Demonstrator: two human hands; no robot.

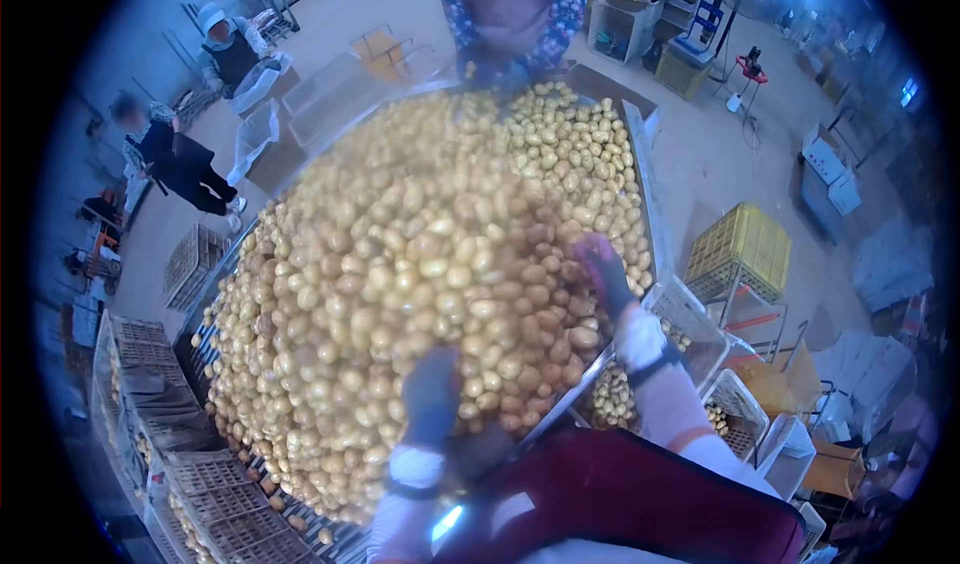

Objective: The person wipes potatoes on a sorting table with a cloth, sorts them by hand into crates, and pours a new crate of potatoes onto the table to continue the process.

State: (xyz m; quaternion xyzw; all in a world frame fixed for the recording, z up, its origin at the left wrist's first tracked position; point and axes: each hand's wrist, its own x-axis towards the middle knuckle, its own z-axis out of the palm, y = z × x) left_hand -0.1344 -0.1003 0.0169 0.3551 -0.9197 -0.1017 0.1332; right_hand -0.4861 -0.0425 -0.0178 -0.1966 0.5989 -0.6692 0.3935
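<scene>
A large heap of round yellow-brown produce, like small potatoes or fruit, covers a metal-edged sorting table. My left hand, in a dark glove, is over the near middle of the heap; its fingers are blurred. Farther right, my right hand, also gloved, reaches over the heap's right side near the metal rim, its fingers smeared by motion. Whether either hand holds a piece cannot be made out.
Across the table stands a person in an apron. Two more people are at the upper left. Yellow crates stand at the right, brown crates at the lower left. A white bin with produce adjoins the table's right edge.
</scene>
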